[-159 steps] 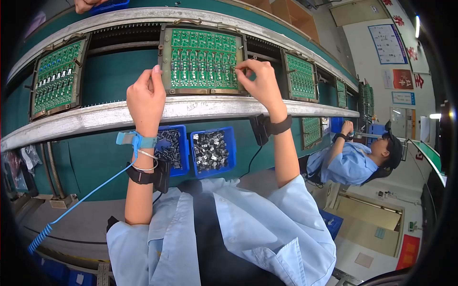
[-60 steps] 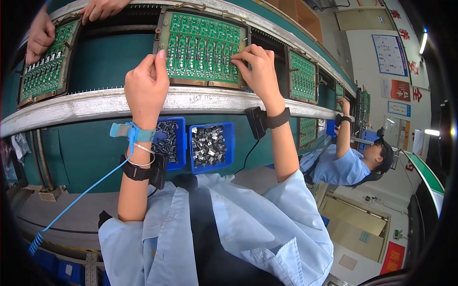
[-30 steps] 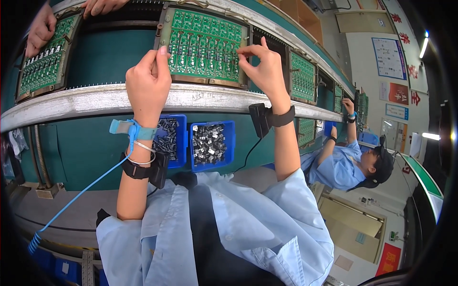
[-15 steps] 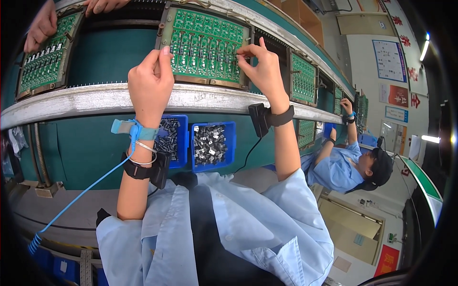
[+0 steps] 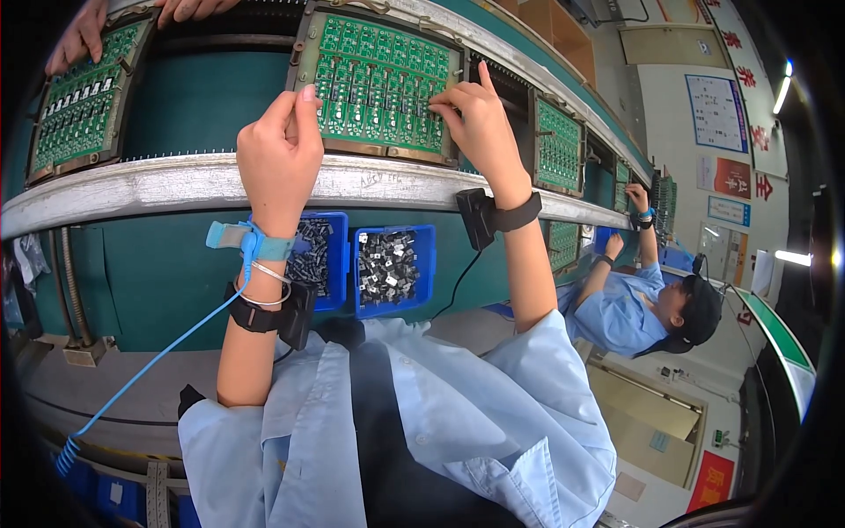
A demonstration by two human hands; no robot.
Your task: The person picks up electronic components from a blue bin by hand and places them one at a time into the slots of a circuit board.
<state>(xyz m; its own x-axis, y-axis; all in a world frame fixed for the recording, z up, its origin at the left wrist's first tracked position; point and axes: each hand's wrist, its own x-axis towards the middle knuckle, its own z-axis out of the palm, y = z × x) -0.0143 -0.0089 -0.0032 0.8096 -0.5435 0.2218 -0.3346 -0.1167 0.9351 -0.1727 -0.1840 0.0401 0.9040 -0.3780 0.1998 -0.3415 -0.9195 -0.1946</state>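
Note:
A green circuit board panel (image 5: 377, 84) with rows of small dark parts sits in a metal carrier frame (image 5: 387, 150) in front of me. At its left edge my left hand (image 5: 278, 158) is closed, thumb against curled fingers; whatever it holds is hidden. My right hand (image 5: 486, 132) reaches over the panel's right side, its thumb and forefinger pinched close above the board and another finger raised. Anything in that pinch is too small to make out. Nearer me hang two blue bins, one with dark small components (image 5: 310, 260), the other with black-and-silver components (image 5: 387, 268).
A pale metal rail (image 5: 141, 187) runs along the line's near side. More panels in carriers stand to the left (image 5: 79, 114) and right (image 5: 559, 145). Another person's hand (image 5: 81, 40) touches the left panel. A co-worker (image 5: 638, 304) works farther right. A blue coiled cord (image 5: 167, 352) trails from my left wristband.
My right hand has shifted slightly left over the panel, its pinch tighter. My left hand has hardly moved. At the left panel, the other person's hand has moved up toward its far edge.

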